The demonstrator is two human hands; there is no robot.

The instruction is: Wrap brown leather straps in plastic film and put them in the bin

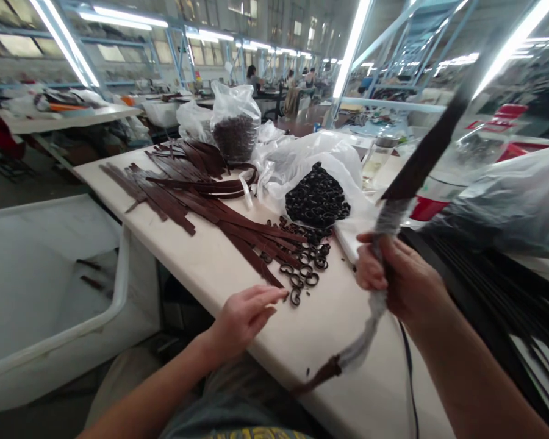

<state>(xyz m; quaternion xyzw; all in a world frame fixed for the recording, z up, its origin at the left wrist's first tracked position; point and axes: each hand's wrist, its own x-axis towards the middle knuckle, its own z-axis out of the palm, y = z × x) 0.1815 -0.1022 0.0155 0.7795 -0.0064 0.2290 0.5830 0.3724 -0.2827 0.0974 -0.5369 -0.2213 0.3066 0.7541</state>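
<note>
My right hand [405,274] is closed around a long dark brown strap [423,155], blurred by motion. The strap's middle is wrapped in something whitish and translucent; one end rises to the upper right, the other hangs over the table's front edge. My left hand [244,320] is at the table edge, fingers stretched out and thumb apart. Its fingertips are at the end of a brown strip [256,262]; whether they touch it I cannot tell. Just beyond lie several dark curled rings [305,271]. More brown strips [201,201] are spread in a loose pile.
A clear bag of black curled pieces [318,195] lies open on the pale table [201,256]. Behind it stands another filled bag [235,131]. A white bin [123,274] is at the left. Long black strips [480,292] and a plastic bag [521,201] are on the right.
</note>
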